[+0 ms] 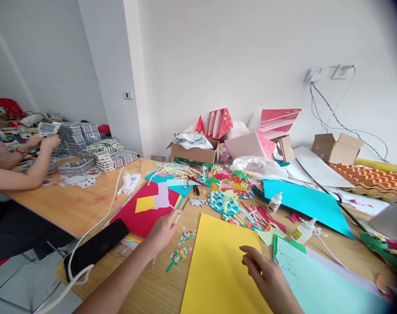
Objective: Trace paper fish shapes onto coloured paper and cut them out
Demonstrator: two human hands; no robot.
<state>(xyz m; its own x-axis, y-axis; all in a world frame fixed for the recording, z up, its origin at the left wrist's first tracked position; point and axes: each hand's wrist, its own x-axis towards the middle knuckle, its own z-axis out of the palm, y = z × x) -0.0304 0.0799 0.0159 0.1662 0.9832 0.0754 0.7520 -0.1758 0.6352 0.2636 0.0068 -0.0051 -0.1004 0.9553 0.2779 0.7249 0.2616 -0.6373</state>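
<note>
My left hand (162, 233) is closed around a slim pencil (184, 205), its dark tip pointing up and away over the desk. Just beyond lies red paper (129, 218) with a yellow piece (145, 204) and a lilac piece (162, 195) on top. My right hand (265, 272) hovers at the right edge of a large yellow sheet (218, 261), fingers loosely bent and apart, with nothing visible in them. Between the red and yellow sheets are small paper dots (180, 253). A light blue-green sheet with pencil lines (303, 270) lies right of my right hand.
Glue bottles (275, 203), decorated paper cutouts (226, 200) and paper strips (259, 216) crowd the middle. A black phone (97, 244) and white cable (100, 218) lie left. Boxes (195, 155) line the wall. Another person's hands (43, 141) handle cards at the adjoining table.
</note>
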